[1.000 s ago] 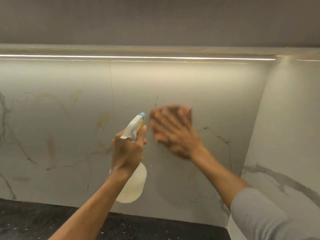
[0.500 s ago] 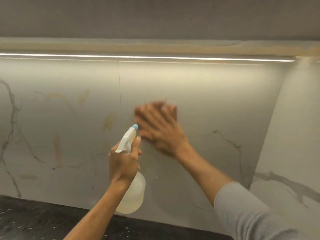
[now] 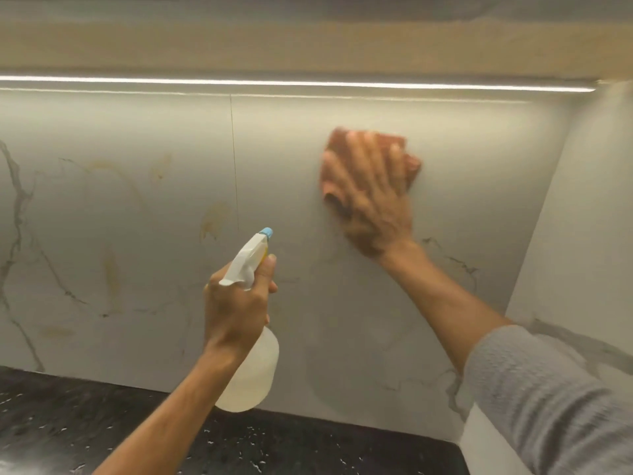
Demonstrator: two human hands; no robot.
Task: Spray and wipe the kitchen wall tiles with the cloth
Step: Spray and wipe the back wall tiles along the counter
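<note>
At 9 o'clock, the marble-look wall tiles [image 3: 120,234] carry grey veins and several yellowish stains [image 3: 111,279]. A thin vertical seam [image 3: 234,166] divides two tiles, toward 11 o'clock from the centre. Along the top, a light strip [image 3: 308,84] runs across the wall. At 7 o'clock lies the dark speckled surface [image 3: 68,423].

Near the centre, toward 6 o'clock, the left hand [image 3: 236,310] grips the neck of a spray bottle [image 3: 251,375], fingers curled round it below the white trigger head. The blue nozzle [image 3: 266,233] points up toward 1 o'clock at the tiles, and the pale bottle body hangs below the wrist, above the surface.

At 1 o'clock from the bottle, the right hand [image 3: 371,204] lies flat with fingers spread, pressing an orange-pink cloth [image 3: 412,164] against the tile; both are motion-blurred. At 4 o'clock a grey sleeve [image 3: 548,399] covers the right forearm, in front of the side wall [image 3: 589,217].
</note>
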